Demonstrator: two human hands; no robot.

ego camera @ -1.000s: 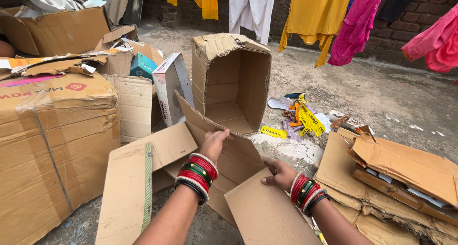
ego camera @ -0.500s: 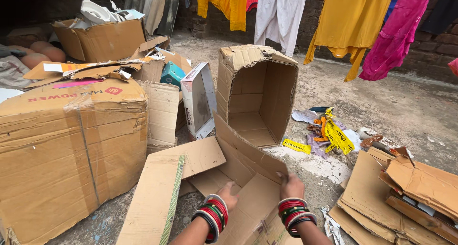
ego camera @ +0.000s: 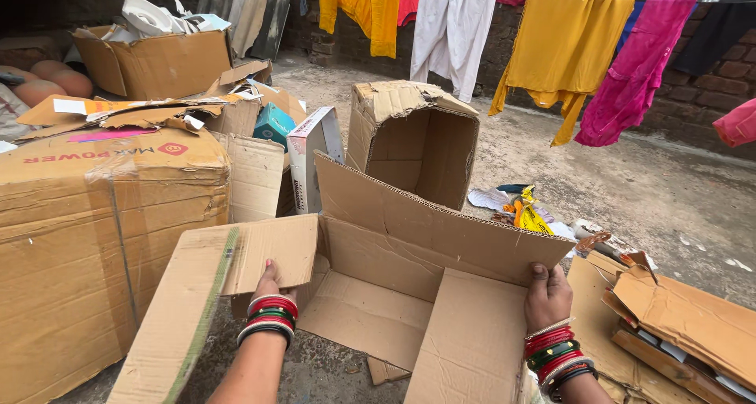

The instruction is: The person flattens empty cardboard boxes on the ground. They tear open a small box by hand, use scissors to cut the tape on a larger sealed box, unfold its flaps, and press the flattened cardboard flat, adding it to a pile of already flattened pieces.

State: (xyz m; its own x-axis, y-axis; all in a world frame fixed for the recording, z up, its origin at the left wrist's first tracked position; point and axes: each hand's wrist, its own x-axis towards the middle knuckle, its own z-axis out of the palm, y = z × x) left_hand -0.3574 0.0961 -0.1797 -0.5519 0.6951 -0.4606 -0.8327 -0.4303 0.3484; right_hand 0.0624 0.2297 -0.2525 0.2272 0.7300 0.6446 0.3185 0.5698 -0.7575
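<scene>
— Left hand (ego camera: 268,282)?
— Tucked under the near edge of a loose cardboard flap (ego camera: 272,250), fingers hidden beneath it, so grip hard to tell; red and green bangles (ego camera: 268,316) on the wrist.
— Right hand (ego camera: 546,294)?
— Closed on the right end of the opened cardboard box (ego camera: 409,246), thumb and fingers pinching the raised back panel's corner; more bangles (ego camera: 555,357) stacked on that wrist.
— And the opened box itself?
— Spread flat on the ground between both hands, back panel tilted up, one flap (ego camera: 472,341) lying toward the camera.
— Around it?
— Just behind the opened box, an upright empty carton (ego camera: 417,140) with its mouth facing forward. Left of the opened box, a big taped carton (ego camera: 94,215), with a white box (ego camera: 311,164) and a teal packet (ego camera: 273,123) beyond. Right of it, a heap of flattened cardboard (ego camera: 677,325). Behind and right, yellow wrappers and paper scraps (ego camera: 524,211) on the concrete. Far behind, clothes on a line (ego camera: 567,50) against a brick wall.
</scene>
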